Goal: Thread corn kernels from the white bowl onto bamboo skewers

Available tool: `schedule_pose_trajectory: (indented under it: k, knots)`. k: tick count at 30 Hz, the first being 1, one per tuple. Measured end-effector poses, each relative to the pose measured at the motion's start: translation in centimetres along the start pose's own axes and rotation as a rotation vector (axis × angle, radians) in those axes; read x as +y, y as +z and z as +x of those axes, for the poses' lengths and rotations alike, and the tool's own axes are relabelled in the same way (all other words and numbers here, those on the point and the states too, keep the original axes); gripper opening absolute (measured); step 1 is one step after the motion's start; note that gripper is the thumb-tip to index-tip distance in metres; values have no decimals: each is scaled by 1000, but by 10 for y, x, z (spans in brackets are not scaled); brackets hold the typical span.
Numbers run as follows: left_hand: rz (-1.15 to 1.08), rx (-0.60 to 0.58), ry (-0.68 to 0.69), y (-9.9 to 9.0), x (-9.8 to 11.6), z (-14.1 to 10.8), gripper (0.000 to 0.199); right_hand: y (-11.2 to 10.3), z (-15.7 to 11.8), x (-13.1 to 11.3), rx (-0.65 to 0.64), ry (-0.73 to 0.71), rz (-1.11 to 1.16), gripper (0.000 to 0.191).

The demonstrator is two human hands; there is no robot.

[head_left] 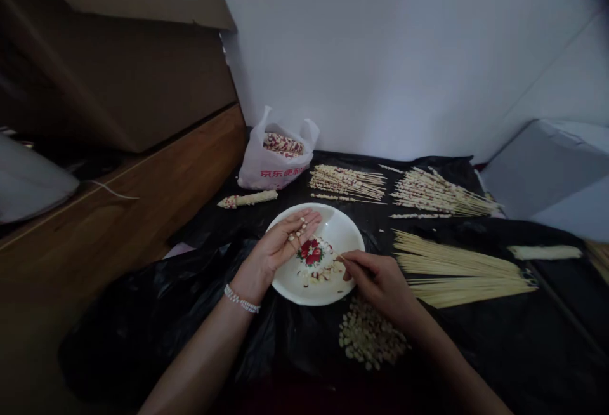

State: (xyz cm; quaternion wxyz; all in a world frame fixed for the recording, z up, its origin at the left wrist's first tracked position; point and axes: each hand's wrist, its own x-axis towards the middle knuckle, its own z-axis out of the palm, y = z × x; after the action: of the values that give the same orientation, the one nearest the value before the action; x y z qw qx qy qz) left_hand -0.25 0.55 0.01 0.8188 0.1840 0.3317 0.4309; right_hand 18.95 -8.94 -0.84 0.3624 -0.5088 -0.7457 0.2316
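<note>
A white bowl with a red flower print holds loose kernels in its lower part. Over its left side my left hand lies palm up, fingers stretched out, with a few kernels resting on them. My right hand is at the bowl's right rim, its thumb and forefinger pinched on a thin stick that points toward the left palm. A heap of kernels lies on the black plastic below the right hand.
Behind the bowl stand a white plastic bag of corn cobs, a partly stripped cob and two piles of kernel-strung sticks. Bare sticks and a bare cob lie right. Cardboard boxes rise at left.
</note>
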Motion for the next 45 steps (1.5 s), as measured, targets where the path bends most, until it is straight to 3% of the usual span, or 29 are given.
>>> schedule_pose_trajectory:
  k: [6,12,16,23,36,45]
  knots:
    - [83,52,51,2,-3,-5,22,-1,8,5,122,-50,-124,26]
    - [23,99,55,0,-5,-6,20,4,16,5,294,-223,-695,29]
    - [20,96,51,-1,-4,-7,20,13,14,3,370,-290,-675,34]
    - [-16,122,17,-1,-4,-11,18,16,4,2,331,-309,-646,51]
    - [-8,9,16,-8,-6,-13,14,18,0,-1,316,-286,-647,50]
    - [32,9,3,-11,-7,-11,13,18,0,-2,304,-283,-648,45]
